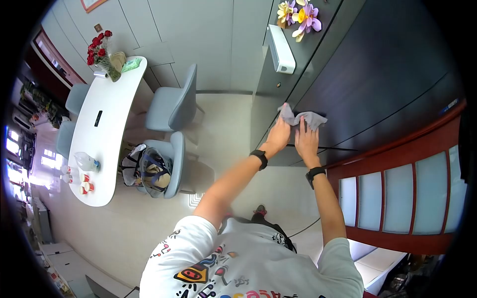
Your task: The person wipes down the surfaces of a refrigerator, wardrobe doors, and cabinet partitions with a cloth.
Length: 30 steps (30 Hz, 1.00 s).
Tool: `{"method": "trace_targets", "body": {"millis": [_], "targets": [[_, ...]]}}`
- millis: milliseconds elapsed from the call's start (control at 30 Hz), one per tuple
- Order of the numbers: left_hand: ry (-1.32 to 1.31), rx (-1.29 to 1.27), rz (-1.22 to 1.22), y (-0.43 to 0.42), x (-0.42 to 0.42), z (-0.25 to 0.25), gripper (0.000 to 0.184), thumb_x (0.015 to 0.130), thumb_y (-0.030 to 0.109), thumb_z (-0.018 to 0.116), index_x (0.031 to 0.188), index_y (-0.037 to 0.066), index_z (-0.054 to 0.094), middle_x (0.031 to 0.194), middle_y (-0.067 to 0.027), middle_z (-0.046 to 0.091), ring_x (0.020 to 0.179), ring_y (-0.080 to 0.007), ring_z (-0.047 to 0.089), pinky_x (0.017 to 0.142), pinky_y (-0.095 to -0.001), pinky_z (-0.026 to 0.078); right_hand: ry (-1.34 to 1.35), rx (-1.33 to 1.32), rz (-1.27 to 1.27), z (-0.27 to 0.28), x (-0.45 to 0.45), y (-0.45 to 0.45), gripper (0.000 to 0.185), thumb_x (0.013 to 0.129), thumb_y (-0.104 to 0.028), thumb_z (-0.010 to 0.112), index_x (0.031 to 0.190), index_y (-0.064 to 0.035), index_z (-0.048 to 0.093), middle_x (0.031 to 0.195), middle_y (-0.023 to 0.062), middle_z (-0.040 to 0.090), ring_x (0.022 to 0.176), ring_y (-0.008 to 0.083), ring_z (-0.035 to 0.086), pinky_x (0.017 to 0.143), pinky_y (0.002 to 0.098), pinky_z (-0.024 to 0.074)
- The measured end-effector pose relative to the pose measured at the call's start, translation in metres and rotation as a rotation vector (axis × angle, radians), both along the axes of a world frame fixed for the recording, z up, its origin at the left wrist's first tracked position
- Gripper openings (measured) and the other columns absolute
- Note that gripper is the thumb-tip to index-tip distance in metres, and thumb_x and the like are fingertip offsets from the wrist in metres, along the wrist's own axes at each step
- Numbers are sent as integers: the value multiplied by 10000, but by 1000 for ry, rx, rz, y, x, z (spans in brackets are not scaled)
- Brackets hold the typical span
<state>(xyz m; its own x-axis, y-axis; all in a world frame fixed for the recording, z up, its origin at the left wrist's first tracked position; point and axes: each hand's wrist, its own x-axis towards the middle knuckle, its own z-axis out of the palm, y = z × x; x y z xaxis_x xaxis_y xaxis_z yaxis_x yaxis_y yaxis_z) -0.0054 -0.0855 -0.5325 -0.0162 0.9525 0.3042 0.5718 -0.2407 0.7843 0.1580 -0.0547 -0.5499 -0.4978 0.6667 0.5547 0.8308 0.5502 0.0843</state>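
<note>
A grey cloth lies bunched against the dark cabinet, at the edge beside its narrow front. My left hand holds the cloth's left end, fingers closed round it. To the right, my right hand has its fingers stretched out and pressed on the lower edge of the cloth. Both hands are close together, with a dark band on each wrist. Part of the cloth is hidden behind the fingers.
A white device and purple and yellow flowers are on the cabinet above. At the left stands a white table with roses, a jug and cups. Grey chairs flank it. A red-framed panel door is at the right.
</note>
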Motion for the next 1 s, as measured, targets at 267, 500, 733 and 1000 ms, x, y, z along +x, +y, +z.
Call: {"method": "trace_targets", "body": {"millis": [267,500,733,1000], "targets": [[-208,240,-92,20,-3,21,655,976,94,524,1501,-138,207,1538,-413,212,1393,-566,304,1170,-483,330,103,125,-33,83,-33,-7,621,957,-209,597,1513,-16,398,1402,216,543,1275,442,512,1120,574,361],[-319,272,-99,34,0,42,689,943,80,561,1500,-134,216,1535,-408,216,1415,-556,268,1186,-489,297,1,204,52,111,-35,8,585,963,-177,586,1501,-11,428,1357,220,588,1247,452,533,1106,550,374],[-229,83,-162,60,0,-44,673,873,14,559,1490,-84,307,1519,-349,314,1417,-504,313,1197,-466,284,-17,85,72,71,-36,-9,575,968,-169,573,1509,-36,431,1320,261,594,1242,527,505,1101,548,387],[-336,152,-236,52,-30,2,626,906,121,574,1475,-56,383,1503,-310,401,1419,-455,364,1186,-453,308,302,122,25,82,-71,-18,542,932,-109,574,1450,24,489,1246,240,641,1194,427,581,1084,557,400]]}}
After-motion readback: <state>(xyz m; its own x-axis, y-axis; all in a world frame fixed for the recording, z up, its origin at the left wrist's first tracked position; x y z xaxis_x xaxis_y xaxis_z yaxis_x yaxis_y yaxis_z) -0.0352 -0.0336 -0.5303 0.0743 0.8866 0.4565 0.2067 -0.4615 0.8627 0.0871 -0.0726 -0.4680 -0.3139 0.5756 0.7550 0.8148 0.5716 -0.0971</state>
